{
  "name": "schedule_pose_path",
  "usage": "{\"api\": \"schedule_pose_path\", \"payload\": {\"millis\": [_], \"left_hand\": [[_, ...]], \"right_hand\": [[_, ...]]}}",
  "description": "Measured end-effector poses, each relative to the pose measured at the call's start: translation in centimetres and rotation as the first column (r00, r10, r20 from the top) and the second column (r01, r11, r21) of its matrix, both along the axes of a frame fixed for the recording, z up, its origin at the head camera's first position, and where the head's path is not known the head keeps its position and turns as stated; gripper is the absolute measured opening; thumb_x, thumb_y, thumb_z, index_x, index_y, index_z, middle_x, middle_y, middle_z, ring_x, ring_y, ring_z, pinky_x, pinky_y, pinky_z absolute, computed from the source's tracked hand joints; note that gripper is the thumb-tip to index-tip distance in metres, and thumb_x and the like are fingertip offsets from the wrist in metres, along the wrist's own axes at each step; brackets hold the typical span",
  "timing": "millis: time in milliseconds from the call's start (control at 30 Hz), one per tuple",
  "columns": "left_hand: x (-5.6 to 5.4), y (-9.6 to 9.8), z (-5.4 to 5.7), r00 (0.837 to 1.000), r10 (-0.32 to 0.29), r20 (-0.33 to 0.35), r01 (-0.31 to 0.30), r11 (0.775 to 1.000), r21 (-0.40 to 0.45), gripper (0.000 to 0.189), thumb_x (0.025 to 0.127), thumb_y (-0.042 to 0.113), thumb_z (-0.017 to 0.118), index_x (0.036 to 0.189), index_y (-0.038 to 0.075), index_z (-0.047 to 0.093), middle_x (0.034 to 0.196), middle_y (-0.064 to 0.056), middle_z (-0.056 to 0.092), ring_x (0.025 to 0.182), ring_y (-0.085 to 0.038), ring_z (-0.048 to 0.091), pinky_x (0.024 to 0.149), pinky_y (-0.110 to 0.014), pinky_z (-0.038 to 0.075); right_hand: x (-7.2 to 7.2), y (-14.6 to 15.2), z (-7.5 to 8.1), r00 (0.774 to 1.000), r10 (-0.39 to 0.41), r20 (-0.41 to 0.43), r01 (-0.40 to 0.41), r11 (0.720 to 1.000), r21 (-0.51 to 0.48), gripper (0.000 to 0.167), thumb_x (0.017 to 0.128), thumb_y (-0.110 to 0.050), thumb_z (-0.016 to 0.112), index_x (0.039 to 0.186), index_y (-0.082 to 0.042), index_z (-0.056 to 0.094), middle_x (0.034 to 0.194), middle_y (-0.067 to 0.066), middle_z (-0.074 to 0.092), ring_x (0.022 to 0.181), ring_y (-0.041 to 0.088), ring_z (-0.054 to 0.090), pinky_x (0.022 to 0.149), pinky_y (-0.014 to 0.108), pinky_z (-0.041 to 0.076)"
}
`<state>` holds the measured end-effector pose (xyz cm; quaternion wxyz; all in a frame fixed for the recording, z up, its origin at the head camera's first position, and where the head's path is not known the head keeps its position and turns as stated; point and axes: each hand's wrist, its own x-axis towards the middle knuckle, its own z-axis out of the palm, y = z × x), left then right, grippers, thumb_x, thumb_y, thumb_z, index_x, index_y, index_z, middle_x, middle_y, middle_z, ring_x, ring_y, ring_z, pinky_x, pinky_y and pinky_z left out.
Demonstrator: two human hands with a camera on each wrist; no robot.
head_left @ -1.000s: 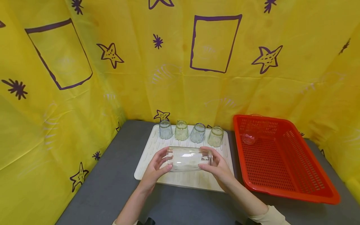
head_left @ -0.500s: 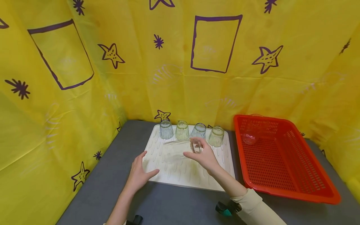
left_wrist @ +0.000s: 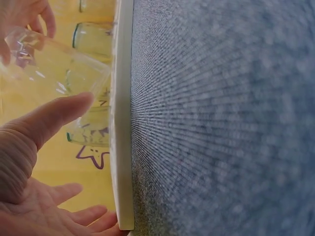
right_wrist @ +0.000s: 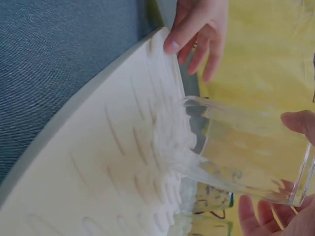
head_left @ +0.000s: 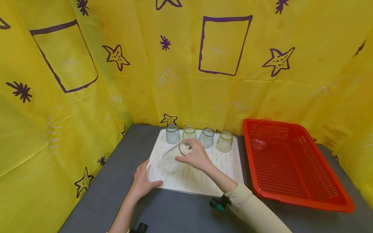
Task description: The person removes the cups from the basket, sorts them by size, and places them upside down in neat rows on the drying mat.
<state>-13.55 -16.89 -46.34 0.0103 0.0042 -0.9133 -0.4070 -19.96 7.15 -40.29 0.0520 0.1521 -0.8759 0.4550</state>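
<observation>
My right hand (head_left: pixel 196 156) holds a tall clear drinking glass (head_left: pixel 170 159) around its base end. The glass is tilted, its mouth pointing down and left over the white drying mat (head_left: pixel 201 181). In the right wrist view, the glass's mouth (right_wrist: pixel 197 132) is close to the mat's ridged surface; contact is unclear. My left hand (head_left: pixel 141 182) is at the mat's left edge with fingers spread, its thumb at the near left corner. From the left wrist, the thumb (left_wrist: pixel 64 113) shows extended, apart from the glass.
Several short tumblers, blue-tinted (head_left: pixel 172 134) and yellow-green (head_left: pixel 224 141), stand in a row along the mat's far side. At right a red perforated basket (head_left: pixel 306 204) contains another clear glass (head_left: pixel 259 137). A yellow patterned cloth (head_left: pixel 175 90) hangs behind the grey table (head_left: pixel 116 168).
Both hands held the glass horizontally at first. The left hand let go and moved to the mat's left edge; the right hand carried the glass left and tipped its mouth downward.
</observation>
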Motion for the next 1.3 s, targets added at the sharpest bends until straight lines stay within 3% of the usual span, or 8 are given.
{"api": "schedule_pose_path", "payload": {"millis": [200, 567, 867, 1067, 1300], "left_hand": [[-0.1, -0.2, -0.3, 1.000, -0.002, 0.028, 0.001, 1.000, 0.010, 0.107, 0.068, 0.024, 0.088, 0.149, -0.004, 0.025, 0.145, -0.034, 0.027, 0.131, -0.053, 0.026, 0.103, -0.062, 0.030], [-0.1, -0.4, -0.6, 0.999, -0.013, 0.046, 0.013, 1.000, -0.013, 0.107, 0.067, 0.026, 0.089, 0.147, -0.006, 0.026, 0.143, -0.035, 0.029, 0.130, -0.052, 0.025, 0.103, -0.063, 0.028], [-0.3, -0.6, -0.9, 0.998, -0.009, 0.058, 0.010, 1.000, -0.013, 0.106, 0.066, 0.026, 0.088, 0.146, -0.007, 0.027, 0.141, -0.035, 0.030, 0.128, -0.053, 0.026, 0.102, -0.063, 0.029], [-0.3, -0.7, -0.9, 0.998, -0.002, 0.063, 0.003, 1.000, -0.012, 0.105, 0.067, 0.027, 0.088, 0.146, -0.007, 0.028, 0.141, -0.034, 0.030, 0.128, -0.053, 0.027, 0.102, -0.063, 0.030], [-0.3, -0.8, -1.1, 0.998, -0.005, 0.062, 0.005, 1.000, -0.009, 0.102, 0.068, 0.026, 0.087, 0.145, -0.008, 0.029, 0.141, -0.035, 0.029, 0.128, -0.054, 0.027, 0.102, -0.064, 0.029]], "right_hand": [[-0.7, -1.0, 0.2, 0.999, 0.022, -0.031, -0.020, 0.998, 0.057, 0.059, 0.067, -0.033, 0.087, 0.117, -0.010, 0.064, 0.118, 0.008, 0.060, 0.105, 0.025, 0.055, 0.086, 0.039, 0.046], [-1.6, -3.0, -0.1, 1.000, -0.006, 0.006, 0.005, 0.997, 0.079, 0.074, 0.066, -0.037, 0.088, 0.124, -0.004, 0.058, 0.121, 0.011, 0.060, 0.114, 0.028, 0.055, 0.094, 0.043, 0.045], [-1.6, -4.1, -0.7, 1.000, -0.017, 0.023, 0.016, 0.999, 0.033, 0.077, 0.066, -0.040, 0.087, 0.128, -0.006, 0.056, 0.123, 0.009, 0.060, 0.114, 0.026, 0.054, 0.095, 0.042, 0.045], [-1.7, -4.6, -0.8, 1.000, -0.003, -0.014, 0.004, 0.999, 0.046, 0.074, 0.066, -0.039, 0.088, 0.126, -0.009, 0.058, 0.118, 0.005, 0.062, 0.112, 0.024, 0.054, 0.093, 0.040, 0.045], [-1.9, -5.0, -1.0, 0.999, 0.035, -0.035, -0.032, 0.996, 0.084, 0.076, 0.068, -0.040, 0.087, 0.129, -0.007, 0.055, 0.123, 0.008, 0.059, 0.117, 0.026, 0.052, 0.096, 0.041, 0.044]]}}
